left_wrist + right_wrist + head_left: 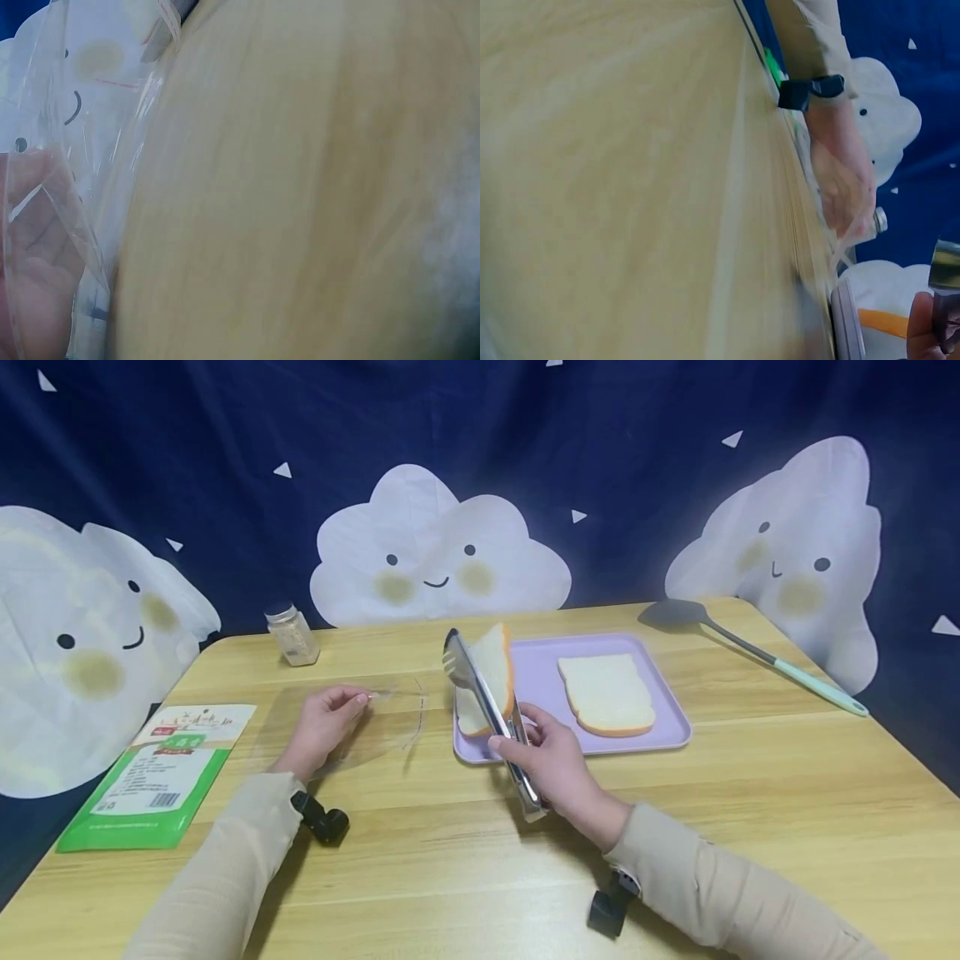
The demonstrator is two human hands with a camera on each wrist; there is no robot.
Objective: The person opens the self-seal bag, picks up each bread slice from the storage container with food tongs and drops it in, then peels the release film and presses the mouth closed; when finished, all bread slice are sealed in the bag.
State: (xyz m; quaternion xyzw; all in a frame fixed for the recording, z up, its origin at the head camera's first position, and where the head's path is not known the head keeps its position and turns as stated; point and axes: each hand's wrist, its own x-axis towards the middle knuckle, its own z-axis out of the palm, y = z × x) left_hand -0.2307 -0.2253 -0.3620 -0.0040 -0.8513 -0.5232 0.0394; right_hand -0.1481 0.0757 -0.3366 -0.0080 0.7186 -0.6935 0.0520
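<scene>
In the head view my left hand (322, 727) pinches the edge of a clear plastic bag (397, 714) just over the table. The same bag (101, 232) hangs across my left palm in the left wrist view. My right hand (558, 762) grips metal tongs (486, 693), their tips pointing away from me. Between the tong arms stands a bread slice (491, 660), tilted up on edge over the left end of the lilac tray (534, 664). A second bread slice (609, 695) lies flat on the tray's right half.
A green and white packet (157, 777) lies at the table's left. Behind the bag stands a small capped jar (292, 637). At the back right lies a spatula (750, 650) with a mint handle. A dark cloud-print curtain (615, 435) hangs behind the table.
</scene>
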